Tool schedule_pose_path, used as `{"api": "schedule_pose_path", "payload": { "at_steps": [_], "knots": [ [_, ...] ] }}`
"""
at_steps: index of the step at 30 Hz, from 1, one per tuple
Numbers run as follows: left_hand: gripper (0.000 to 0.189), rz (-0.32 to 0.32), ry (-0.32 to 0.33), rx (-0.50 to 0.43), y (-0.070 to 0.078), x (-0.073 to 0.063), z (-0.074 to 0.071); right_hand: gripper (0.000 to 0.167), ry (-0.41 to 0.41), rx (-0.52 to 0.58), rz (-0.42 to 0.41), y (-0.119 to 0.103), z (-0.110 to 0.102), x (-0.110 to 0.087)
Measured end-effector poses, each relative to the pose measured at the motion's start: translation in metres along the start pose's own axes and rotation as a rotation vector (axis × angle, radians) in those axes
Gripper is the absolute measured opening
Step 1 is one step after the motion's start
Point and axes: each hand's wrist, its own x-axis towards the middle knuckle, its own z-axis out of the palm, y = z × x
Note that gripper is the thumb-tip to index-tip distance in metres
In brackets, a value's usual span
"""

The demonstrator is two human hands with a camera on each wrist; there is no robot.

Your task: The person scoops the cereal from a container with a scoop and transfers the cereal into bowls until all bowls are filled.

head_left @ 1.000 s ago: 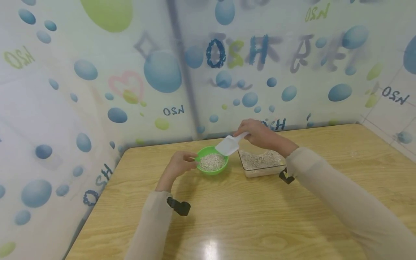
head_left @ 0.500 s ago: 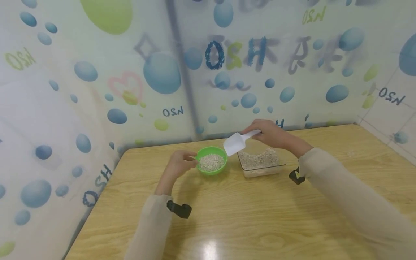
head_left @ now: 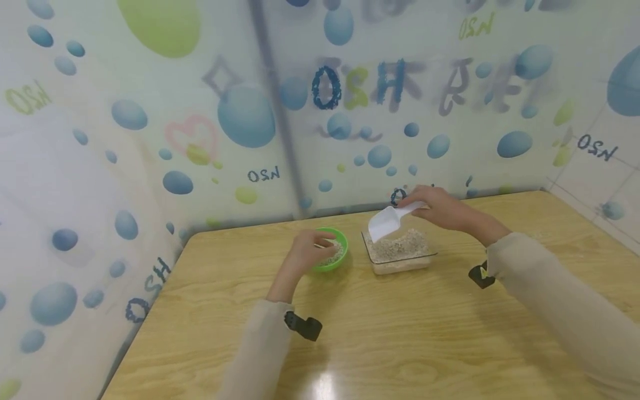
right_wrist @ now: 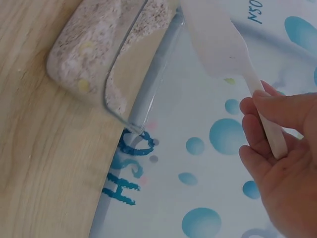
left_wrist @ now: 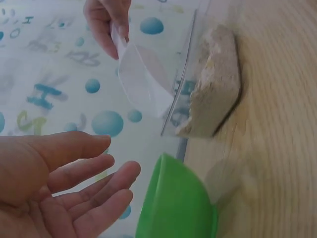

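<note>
My right hand (head_left: 434, 206) grips the handle of a white plastic scoop (head_left: 385, 223), its blade tilted over the clear container (head_left: 403, 266). The right wrist view shows thumb and fingers wrapped about that handle, and the blade looks bare. Oat flakes (right_wrist: 89, 44) fill much of the container, heaped to one side. Over the green bowl (head_left: 345, 244), which also holds flakes, hovers my left hand (head_left: 307, 248). In the left wrist view its fingers are spread and loosely bent beside the bowl's rim, with nothing in them.
The wooden table (head_left: 380, 328) runs up to a patterned wall (head_left: 340, 150) right behind the bowl and container. Another stretch of wall closes off the left side. A dark camera (head_left: 305, 326) is strapped to each wrist.
My right hand has carried the scoop rightward from over the bowl to over the container. The left hand has left the bowl's left rim and shifted right, above the bowl.
</note>
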Motion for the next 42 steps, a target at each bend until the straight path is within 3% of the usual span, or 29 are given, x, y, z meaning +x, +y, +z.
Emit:
{"api": "schedule_pose_path", "payload": {
  "at_steps": [6, 20, 32, 42],
  "knots": [
    [0.031, 0.031, -0.053, -0.030, 0.010, 0.006, 0.020, 0.027, -0.032, -0.024, 0.023, 0.010, -0.002, -0.010],
    [0.031, -0.064, -0.084, -0.071, 0.015, 0.014, 0.057, 0.025, -0.065, -0.087, 0.002, 0.029, -0.004, -0.018],
    [0.031, -0.067, -0.076, -0.055, 0.014, 0.016, 0.067, 0.023, -0.096, -0.172, -0.024, 0.033, 0.000, -0.014],
    [0.035, -0.088, -0.088, -0.097, 0.014, 0.018, 0.068, 0.025, -0.138, -0.052, 0.040, 0.041, 0.011, -0.011]
  ]
}}
